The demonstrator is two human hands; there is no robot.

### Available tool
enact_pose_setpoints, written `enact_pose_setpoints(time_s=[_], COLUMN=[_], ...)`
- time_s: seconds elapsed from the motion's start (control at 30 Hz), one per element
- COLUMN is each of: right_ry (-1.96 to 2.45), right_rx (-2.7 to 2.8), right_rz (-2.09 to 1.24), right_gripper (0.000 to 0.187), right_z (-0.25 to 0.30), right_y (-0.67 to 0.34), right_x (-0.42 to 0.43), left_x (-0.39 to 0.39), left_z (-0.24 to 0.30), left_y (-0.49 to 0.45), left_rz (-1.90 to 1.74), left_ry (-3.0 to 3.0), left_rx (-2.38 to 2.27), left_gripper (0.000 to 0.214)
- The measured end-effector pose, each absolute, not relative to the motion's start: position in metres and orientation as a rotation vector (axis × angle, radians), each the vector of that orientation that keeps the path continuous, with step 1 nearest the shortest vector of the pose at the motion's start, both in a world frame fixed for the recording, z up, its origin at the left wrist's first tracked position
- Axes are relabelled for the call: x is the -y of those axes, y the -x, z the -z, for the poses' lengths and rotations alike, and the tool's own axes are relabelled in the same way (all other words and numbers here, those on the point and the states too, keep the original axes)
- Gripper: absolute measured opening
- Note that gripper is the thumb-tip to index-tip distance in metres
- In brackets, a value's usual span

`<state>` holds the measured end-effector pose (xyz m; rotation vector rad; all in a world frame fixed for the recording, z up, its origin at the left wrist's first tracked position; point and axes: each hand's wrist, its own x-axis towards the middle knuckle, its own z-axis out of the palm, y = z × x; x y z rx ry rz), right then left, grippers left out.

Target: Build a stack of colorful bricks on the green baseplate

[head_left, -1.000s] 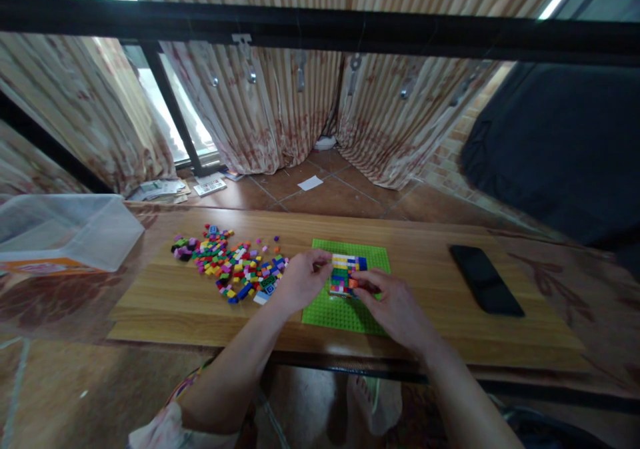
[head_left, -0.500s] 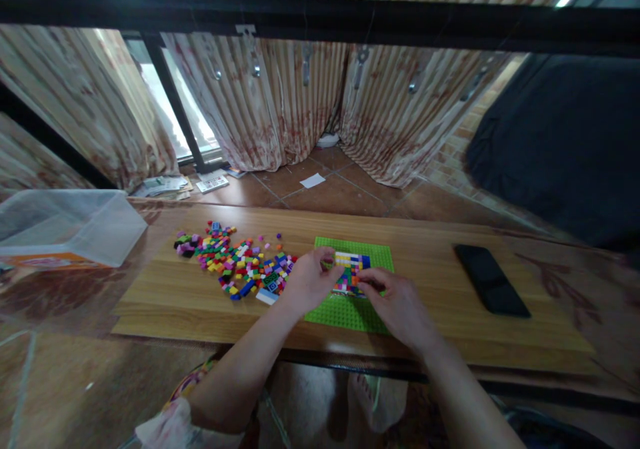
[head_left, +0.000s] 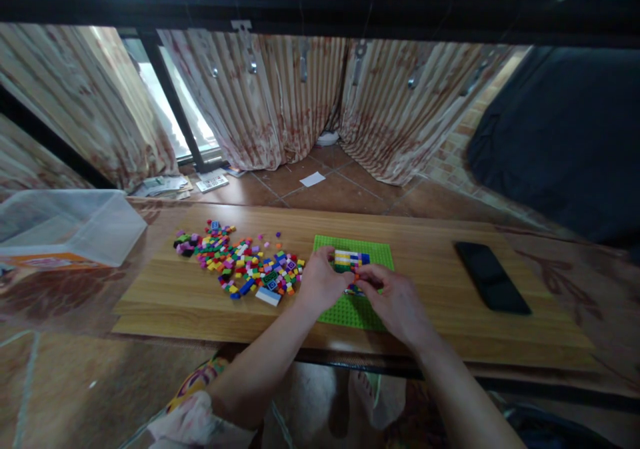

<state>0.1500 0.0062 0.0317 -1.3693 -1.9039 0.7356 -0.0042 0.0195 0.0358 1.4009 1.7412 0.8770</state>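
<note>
A green studded baseplate (head_left: 350,316) lies on the wooden board, bearing a small brick build (head_left: 345,257) with white, yellow and blue rows. Curled around the build's left side, my left hand (head_left: 323,282) has its thumb reaching across the bricks. My right hand (head_left: 403,302) comes in from the right, thumb and forefinger pinched together at the build's right part. Both hands' fingertips nearly meet over reddish-orange bricks. Whatever tiny piece the right fingertips hold cannot be made out. The hands cover the middle and lower left of the build.
Left of the baseplate spreads a pile of loose coloured bricks (head_left: 250,262), with a white-and-blue block (head_left: 269,296) at its near edge. A black phone (head_left: 493,279) lies on the right of the board (head_left: 430,236). A clear plastic bin (head_left: 75,226) stands far left.
My left hand has shifted right, its thumb now farther across the build and close to the right fingertips. More of the brick pile shows. My right hand has barely moved.
</note>
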Motion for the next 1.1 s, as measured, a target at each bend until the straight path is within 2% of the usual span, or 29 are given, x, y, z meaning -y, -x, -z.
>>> enact_pose_setpoints(time_s=[0.4,0.6,0.8,0.97,1.1], right_ry=[1.35,1.296,1.322,1.203,1.11], right_rx=[1.836,1.565,1.456,1.548,1.919], right_rz=[-0.833,-0.855,-0.633,-0.646,-0.697], right_gripper=[0.014,0.025,0.025,0.017,0.013], right_z=[-0.024,-0.032,-0.042,-0.048,-0.046], right_y=[-0.15,-0.152,-0.143,-0.119,-0.095], right_x=[-0.014,-0.018,-0.015,-0.003,0.01], left_x=[-0.02,-0.014,-0.026,-0.032,-0.032], left_z=[-0.027,-0.024,-0.038,-0.049,-0.05], left_y=[0.0,0.009,0.06,0.095,0.1], left_rz=[-0.956,-1.053,-1.248,-1.401,-1.417], left_ry=[-1.335,-1.371,-1.241,-1.117,-1.109], left_rx=[-1.744,-1.628,-1.684,-1.703,-1.694], left_gripper=[0.055,0.061,0.036,0.027,0.03])
